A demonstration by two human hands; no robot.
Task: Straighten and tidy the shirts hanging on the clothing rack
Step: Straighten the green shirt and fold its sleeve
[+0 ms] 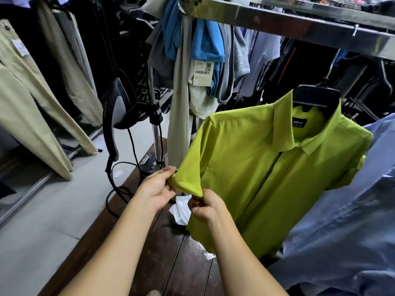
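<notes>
A lime-green short-sleeved shirt (267, 171) hangs on a black hanger (316, 97) from the metal rack rail (299, 24) at the upper right. Its collar is spread and its front is buttoned. My left hand (158, 186) pinches the outer corner of the shirt's left-hand sleeve hem. My right hand (207, 208) pinches the lower corner of the same hem, so the sleeve edge is stretched between both hands. A pale blue shirt (346, 221) hangs right beside the green one, overlapping its far sleeve.
A garment steamer head (119, 103) on a chrome pole (157, 129) stands left of the shirt, its black cord (119, 189) trailing down. Blue and grey garments (205, 45) with a paper tag hang behind. Beige trousers (32, 99) hang at the left. White plastic scraps (180, 212) lie on the dark wooden platform (171, 259).
</notes>
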